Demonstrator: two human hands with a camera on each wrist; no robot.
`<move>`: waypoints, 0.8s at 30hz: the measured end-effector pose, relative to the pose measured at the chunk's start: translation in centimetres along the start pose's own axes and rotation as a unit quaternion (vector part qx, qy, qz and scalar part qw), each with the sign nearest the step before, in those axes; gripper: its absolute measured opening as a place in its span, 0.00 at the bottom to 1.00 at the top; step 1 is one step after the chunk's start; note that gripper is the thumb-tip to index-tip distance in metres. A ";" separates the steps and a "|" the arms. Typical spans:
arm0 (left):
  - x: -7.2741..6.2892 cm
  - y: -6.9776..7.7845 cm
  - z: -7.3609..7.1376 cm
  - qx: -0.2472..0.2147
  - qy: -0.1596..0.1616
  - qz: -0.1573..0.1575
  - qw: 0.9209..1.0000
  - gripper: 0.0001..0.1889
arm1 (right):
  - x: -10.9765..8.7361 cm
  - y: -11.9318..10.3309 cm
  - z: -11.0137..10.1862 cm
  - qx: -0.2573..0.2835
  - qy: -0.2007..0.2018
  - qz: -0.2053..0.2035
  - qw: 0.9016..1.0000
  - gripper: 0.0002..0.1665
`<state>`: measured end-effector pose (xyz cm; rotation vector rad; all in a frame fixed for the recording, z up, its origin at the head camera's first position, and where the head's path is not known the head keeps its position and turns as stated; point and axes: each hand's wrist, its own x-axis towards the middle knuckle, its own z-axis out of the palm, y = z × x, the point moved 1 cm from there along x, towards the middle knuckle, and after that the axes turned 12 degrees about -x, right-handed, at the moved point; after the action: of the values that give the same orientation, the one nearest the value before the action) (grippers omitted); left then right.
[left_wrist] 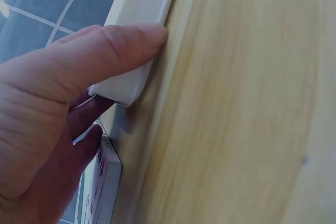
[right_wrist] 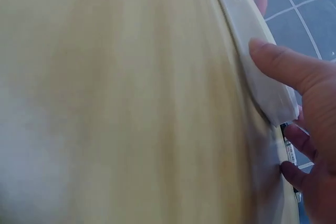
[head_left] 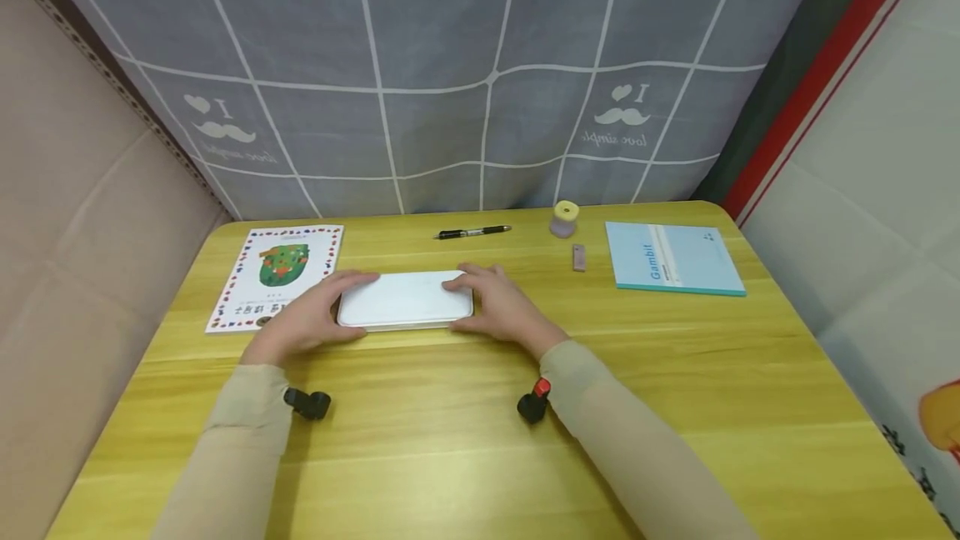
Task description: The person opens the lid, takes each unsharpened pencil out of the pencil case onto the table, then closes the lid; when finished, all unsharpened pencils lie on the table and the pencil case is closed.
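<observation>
A flat white case point(head_left: 405, 300) with rounded corners lies lengthwise across the middle of the wooden table. My left hand point(head_left: 306, 319) grips its left end, thumb along the near side and fingers round the far side. At the other end my right hand point(head_left: 501, 305) holds it the same way, with one finger over the top corner. In the left wrist view the thumb point(left_wrist: 131, 45) presses the near side of the case. The right thumb point(right_wrist: 278, 61) lies on that side too in the right wrist view.
Beside the left hand lies a white booklet point(head_left: 243, 282) with a colourful border. Farther back are a black pen point(head_left: 472, 232), a yellow-topped roll point(head_left: 564, 219) and a small pinkish block point(head_left: 578, 257). A light blue notebook point(head_left: 697, 257) lies at right. A grey checked curtain point(head_left: 435, 132) hangs behind the table.
</observation>
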<state>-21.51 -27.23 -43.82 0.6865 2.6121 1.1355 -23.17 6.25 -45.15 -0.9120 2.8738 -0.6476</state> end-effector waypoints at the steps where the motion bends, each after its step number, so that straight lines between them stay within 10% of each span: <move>1: 0.0 0.0 0.0 -0.001 0.001 -0.002 1.000 0.46 | 0.1 0.0 0.0 0.015 -0.002 0.005 1.000 0.38; 24: -0.2 -1.3 -0.2 -0.028 0.000 -0.038 0.999 0.59 | 1.0 0.0 -0.8 0.060 -0.025 0.039 0.997 0.36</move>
<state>-21.87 -28.20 -44.58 0.5714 2.5724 1.1823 -24.17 5.99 -44.40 -0.7852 2.7746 -0.7694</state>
